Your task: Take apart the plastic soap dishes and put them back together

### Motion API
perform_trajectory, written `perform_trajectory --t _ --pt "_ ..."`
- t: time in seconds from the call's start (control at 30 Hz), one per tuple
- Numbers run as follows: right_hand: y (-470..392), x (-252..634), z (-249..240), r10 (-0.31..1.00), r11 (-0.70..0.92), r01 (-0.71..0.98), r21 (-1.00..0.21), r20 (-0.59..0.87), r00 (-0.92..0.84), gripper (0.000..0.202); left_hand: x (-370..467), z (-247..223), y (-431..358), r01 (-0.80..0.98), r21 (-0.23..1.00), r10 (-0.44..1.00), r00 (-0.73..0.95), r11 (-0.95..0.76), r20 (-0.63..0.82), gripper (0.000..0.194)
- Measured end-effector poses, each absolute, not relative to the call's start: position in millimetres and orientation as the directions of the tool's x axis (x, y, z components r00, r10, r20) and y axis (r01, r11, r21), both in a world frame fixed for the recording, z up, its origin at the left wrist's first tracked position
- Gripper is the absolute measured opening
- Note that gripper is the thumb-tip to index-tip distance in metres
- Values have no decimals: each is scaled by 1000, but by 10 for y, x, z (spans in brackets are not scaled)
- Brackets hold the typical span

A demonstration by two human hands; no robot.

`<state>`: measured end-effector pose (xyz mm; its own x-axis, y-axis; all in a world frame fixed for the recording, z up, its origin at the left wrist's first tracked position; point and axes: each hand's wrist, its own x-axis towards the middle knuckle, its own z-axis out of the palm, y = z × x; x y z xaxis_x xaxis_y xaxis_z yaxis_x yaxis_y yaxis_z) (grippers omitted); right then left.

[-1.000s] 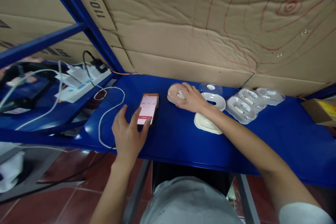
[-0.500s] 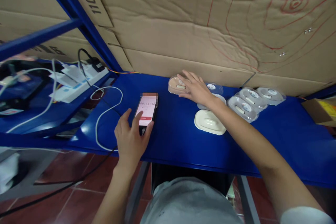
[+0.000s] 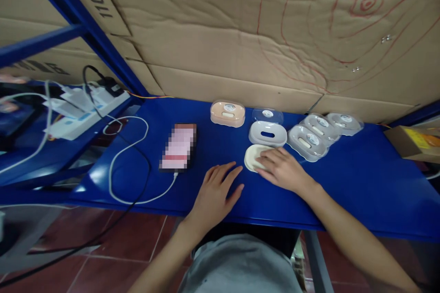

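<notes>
My right hand (image 3: 280, 167) rests on a cream oval soap dish piece (image 3: 252, 158), its fingers curled over the raised middle. The fingers hide much of that piece. Left of it, my left hand (image 3: 220, 187) hovers over the blue tabletop with fingers apart, holding nothing. Directly behind the cream piece sits a white soap dish (image 3: 256, 136) with a dark slot in its middle. A clear lid (image 3: 264, 114) with a round label lies behind that. To the left stands a peach soap dish (image 3: 220, 114) under a clear cover with a round label.
Several clear-covered soap dishes (image 3: 307, 142) cluster on the right. A phone (image 3: 178, 146) with a white cable (image 3: 112, 171) lies on the left. Beyond it are a power strip (image 3: 72, 126) and a blue frame post (image 3: 117, 55). Cardboard (image 3: 206, 46) lines the back; a carton (image 3: 398, 139) stands far right.
My right hand has left the peach soap dish and come down onto the cream piece. My left hand has moved right, away from the phone.
</notes>
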<state>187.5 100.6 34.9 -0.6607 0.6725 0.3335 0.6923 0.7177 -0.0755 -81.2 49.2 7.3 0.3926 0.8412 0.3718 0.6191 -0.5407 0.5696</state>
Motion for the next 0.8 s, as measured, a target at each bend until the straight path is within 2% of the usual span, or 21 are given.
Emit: perform_trajectory --t 0.17,0.23,0.3,0.33,0.4,0.5,0.57,0.63,0.73,0.8 --pt "973 1753 234 635 770 608 -190 306 -709 36 -636 80 494 454 823 938 223 -342 266 54" --pt "956 1718 219 641 767 580 -274 367 -674 30 -565 96 464 265 939 975 89 -220 203 60" --pt "933 1692 223 642 766 539 -351 459 -613 29 -494 126 442 -43 997 998 -35 -59 57 70" --pt "920 1682 233 639 769 512 -384 497 -587 32 -464 144 440 -216 976 998 -45 41 -52 71" --pt "903 1678 270 629 777 444 -446 523 -576 39 -423 177 462 -487 830 960 79 273 -269 61" --pt "941 1741 328 665 740 417 -527 484 -569 41 -413 199 540 -645 590 869 286 486 -403 31" --pt "1030 1828 330 733 680 515 -521 485 -477 40 -423 195 593 -702 532 866 260 473 -427 16" --pt "1153 1924 287 787 595 672 -440 486 -380 41 -434 191 626 -739 518 875 201 430 -441 11" --pt "1313 2016 180 836 493 820 -290 418 -355 40 -436 207 624 -743 511 873 202 432 -443 18" --pt "1343 2019 135 849 474 841 -261 389 -357 35 -429 228 597 -735 512 872 224 444 -435 25"
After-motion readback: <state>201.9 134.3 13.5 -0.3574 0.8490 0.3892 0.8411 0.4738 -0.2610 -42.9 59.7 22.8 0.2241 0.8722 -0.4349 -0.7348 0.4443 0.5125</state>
